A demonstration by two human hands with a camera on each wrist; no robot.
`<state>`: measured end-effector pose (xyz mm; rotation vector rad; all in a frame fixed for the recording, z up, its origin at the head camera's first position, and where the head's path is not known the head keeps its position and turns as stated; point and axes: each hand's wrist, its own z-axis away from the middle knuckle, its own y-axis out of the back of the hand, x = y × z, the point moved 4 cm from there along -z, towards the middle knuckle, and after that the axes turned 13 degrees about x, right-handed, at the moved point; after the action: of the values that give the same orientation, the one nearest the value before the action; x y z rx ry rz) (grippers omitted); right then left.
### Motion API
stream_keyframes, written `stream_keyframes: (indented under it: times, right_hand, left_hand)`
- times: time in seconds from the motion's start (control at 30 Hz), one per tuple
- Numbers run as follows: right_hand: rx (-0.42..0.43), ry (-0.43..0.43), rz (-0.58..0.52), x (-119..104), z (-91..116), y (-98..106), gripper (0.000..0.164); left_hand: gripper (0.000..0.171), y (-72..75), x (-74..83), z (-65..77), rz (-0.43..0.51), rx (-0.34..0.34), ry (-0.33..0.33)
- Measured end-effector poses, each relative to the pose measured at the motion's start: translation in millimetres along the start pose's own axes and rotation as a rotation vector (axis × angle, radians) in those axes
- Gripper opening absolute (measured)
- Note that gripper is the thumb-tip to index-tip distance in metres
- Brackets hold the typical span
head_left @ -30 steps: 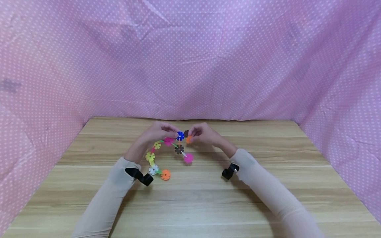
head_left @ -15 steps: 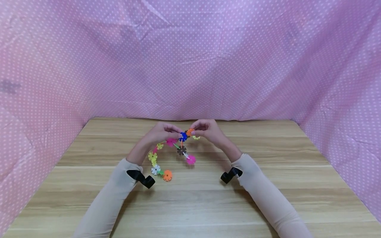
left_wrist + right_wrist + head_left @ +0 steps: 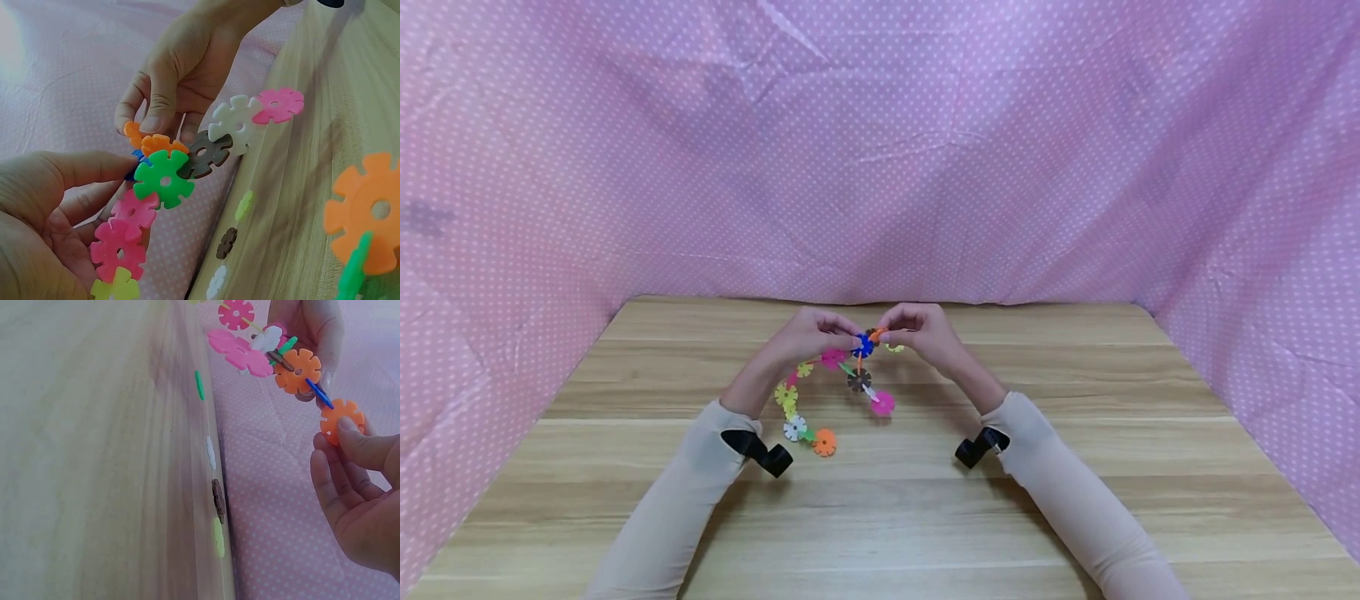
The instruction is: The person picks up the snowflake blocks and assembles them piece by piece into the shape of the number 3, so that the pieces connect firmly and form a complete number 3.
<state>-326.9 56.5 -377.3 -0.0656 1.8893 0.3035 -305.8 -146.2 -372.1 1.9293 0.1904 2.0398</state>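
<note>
Notched plastic snowflake discs are joined edge to edge in a curved chain that hangs over the table. My left hand [image 3: 808, 337] pinches the blue disc [image 3: 863, 346] at the top of the chain. Between thumb and fingers, my right hand [image 3: 925, 329] pinches a single orange disc [image 3: 341, 419], its edge meeting the blue disc's rim. One branch runs through an orange disc [image 3: 298, 371], a brown disc [image 3: 203, 154] and a white disc [image 3: 236, 122] to a pink disc [image 3: 278, 105]. Another curves past yellow discs [image 3: 786, 394] to an orange end disc [image 3: 824, 442].
Several loose discs lie along the table's far edge: a yellow disc [image 3: 219, 537], a brown disc [image 3: 218, 501], a white disc [image 3: 210, 453] and a green disc [image 3: 199, 385]. Behind the wooden table [image 3: 880, 517] hangs a pink dotted cloth [image 3: 880, 167].
My right hand has brought the orange disc up to the blue disc and turned it nearly edge-on. The left hand and chain have shifted slightly right, uncovering a loose yellow disc behind.
</note>
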Motion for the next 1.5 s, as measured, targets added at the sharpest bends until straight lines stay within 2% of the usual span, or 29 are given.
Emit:
stream_keyframes:
  times: [0.27, 0.57, 0.77, 1.23, 1.5]
  right_hand:
    - [0.034, 0.045, 0.025, -6, 2, 0, 0.010]
    - [0.099, 0.073, -0.014, -5, 3, -1, 0.007]
    - [0.134, 0.097, -0.010, -5, 4, -2, 0.009]
    - [0.164, 0.127, -0.021, -10, 5, 2, 0.005]
    - [0.124, 0.167, -0.006, -11, 4, 1, 0.005]
  left_hand:
    - [0.020, -3.0, 4.4, 1.2, -0.002, 0.004, -0.035]
    - [0.019, -4.7, 8.0, 3.1, -0.002, 0.020, -0.088]
    - [0.019, -6.2, 8.3, 3.1, 0.013, 0.030, -0.096]
    - [0.017, -10.4, 12.5, 4.4, 0.029, 0.064, -0.131]
    - [0.016, -12.5, 15.1, 5.9, 0.003, 0.072, -0.147]
